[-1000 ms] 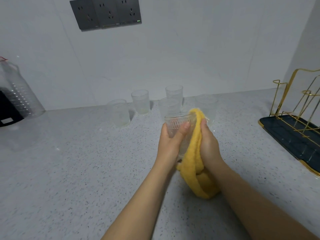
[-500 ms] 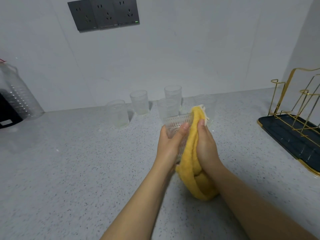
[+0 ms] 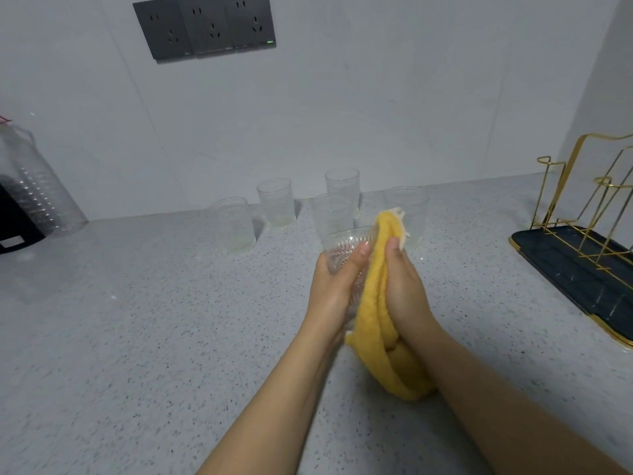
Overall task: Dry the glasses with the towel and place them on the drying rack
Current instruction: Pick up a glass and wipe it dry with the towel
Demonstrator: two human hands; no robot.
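Left hand [image 3: 337, 286] wraps a patterned glass [image 3: 346, 250], thumb across its side, holding it above the counter [image 3: 137, 337]. Right hand [image 3: 404, 289] presses the yellow towel [image 3: 373, 303] against the glass's far side, fingers closed on the cloth, with the rest of the towel hanging below the grip. Drying looks under way on this one, and I'd judge the task barely begun. Just beyond the grip stand five more glasses [image 3: 275, 204], upright, waiting; whether they hold any water I can't tell. Well off to the right of the grip sits the drying rack [image 3: 589, 241], gold wires over a dark tray, with no glass on what shows of it.
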